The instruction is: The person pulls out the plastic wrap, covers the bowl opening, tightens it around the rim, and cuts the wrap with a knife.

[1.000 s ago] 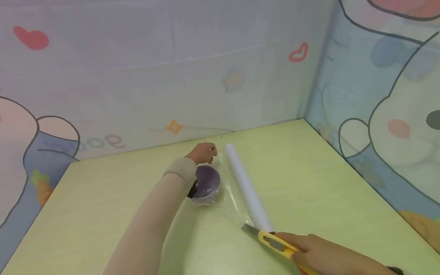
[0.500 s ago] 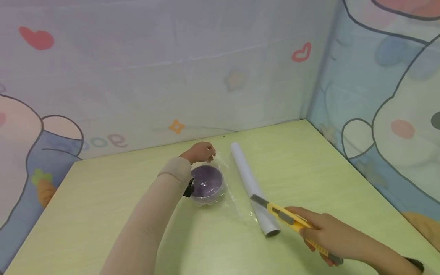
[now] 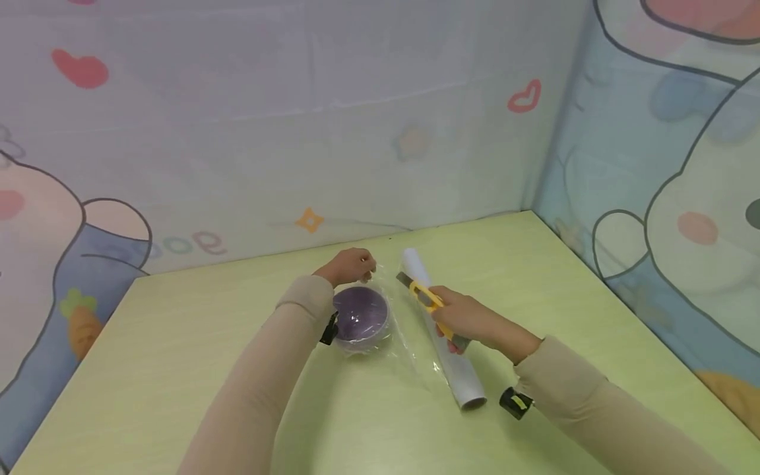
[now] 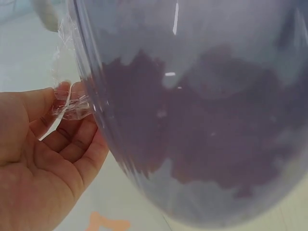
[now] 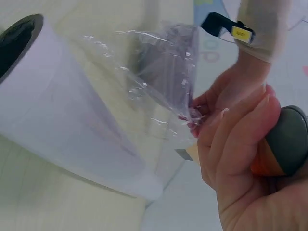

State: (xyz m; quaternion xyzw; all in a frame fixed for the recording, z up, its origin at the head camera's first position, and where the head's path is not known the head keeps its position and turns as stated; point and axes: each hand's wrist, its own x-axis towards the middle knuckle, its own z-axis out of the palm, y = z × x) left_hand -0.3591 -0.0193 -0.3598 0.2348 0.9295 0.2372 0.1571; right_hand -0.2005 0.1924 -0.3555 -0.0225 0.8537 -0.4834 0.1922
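A purple bowl point(image 3: 360, 311) stands on the table with clear cling film point(image 3: 401, 343) stretched over it and trailing to the right. At the bowl's far rim my left hand point(image 3: 349, 266) pinches the film; in the left wrist view the bunched film point(image 4: 72, 103) lies between thumb and fingers. My right hand point(image 3: 466, 318) grips a yellow utility knife point(image 3: 425, 297) above the cling film roll point(image 3: 464, 379), its blade pointing far left towards the film by the left hand. The right wrist view shows the fingers curled round the knife's handle point(image 5: 288, 142).
Right of the bowl the white roll lies lengthwise on the pale green table point(image 3: 208, 356), its near end showing a hollow core. A printed cloth wall point(image 3: 249, 152) closes the back, another the right side. Small black cameras are strapped at both wrists.
My right hand has carried the knife away from the roll's near end, up and over to its far part. The film's near edge now lies apart from the roll. My left hand stays in place.
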